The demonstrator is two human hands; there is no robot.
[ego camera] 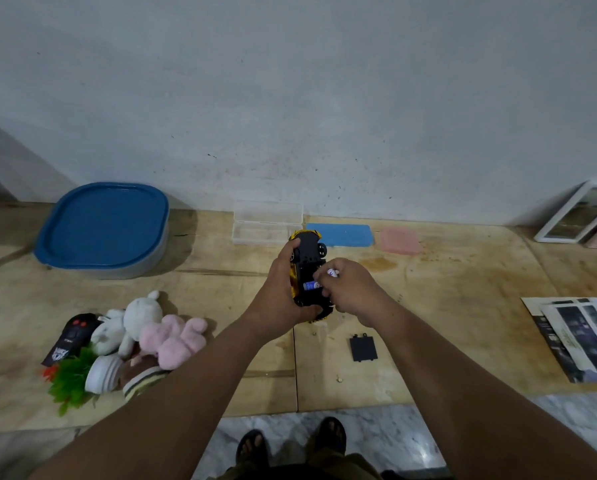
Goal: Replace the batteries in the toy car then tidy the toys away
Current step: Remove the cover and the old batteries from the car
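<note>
A yellow toy car (308,271) is held upside down above a wooden table (446,306), its black underside facing up. Its long axis runs away from the person, 1 end toward the pale wall (290,98), the other toward the body. 2 black wheels show at the far end.

The left hand (285,289) wraps around the car's left side, fingers curled closed under it. The right hand (350,289) is pinched narrow on a small white-tipped battery (332,272), fingertips touching the open battery slot, where a blue battery (311,285) already lies crosswise. Whether the held battery touches the car is hard to tell.

A flat black battery cover (363,347), rectangular, lies on the table near the right forearm. Beyond the car sit an open clear plastic case (267,221), a blue case (340,234) and a pink case (401,240). At left are a grey tub with a smooth blue lid (104,225), and a heap of fluffy white and pink soft toys (151,327) beside a black remote control (72,337). Printed sheets (577,336) lie at right.
</note>
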